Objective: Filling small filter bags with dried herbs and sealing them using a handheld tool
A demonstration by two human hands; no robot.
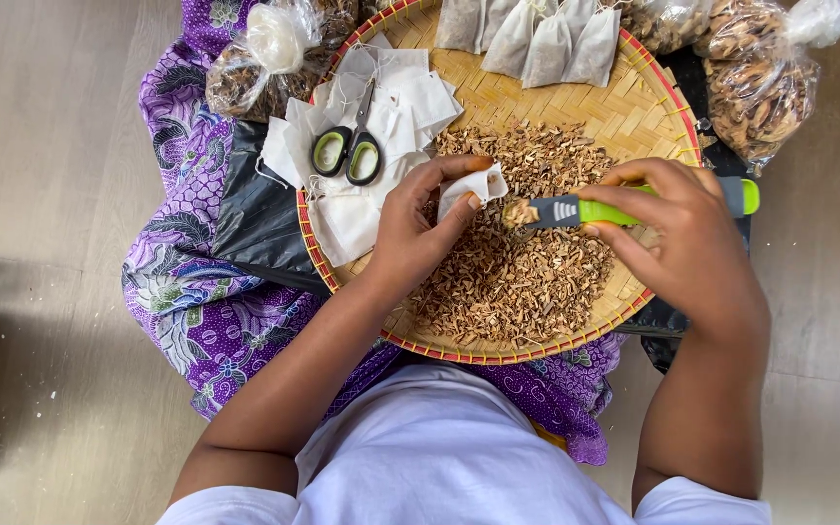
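Over the middle of the round woven bamboo tray (pixel 634 107), left hand (pixel 410 233) fingers pinch a small white, limp paper sachet (pixel 469 185) at its mouth, right hand (pixel 682 228) clamped on a green-handled scoop (pixel 585 211) of light, loose dried chips (pixel 522 282).

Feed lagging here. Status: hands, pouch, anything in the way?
Left hand pinches small white pouch open. Right hand holds loaded green-handled scoop at its mouth. Scissors lie apart on the empty pouches; nothing in the way.

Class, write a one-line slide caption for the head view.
Right hand spoons dried herb pieces into a small white bag held by the left hand.
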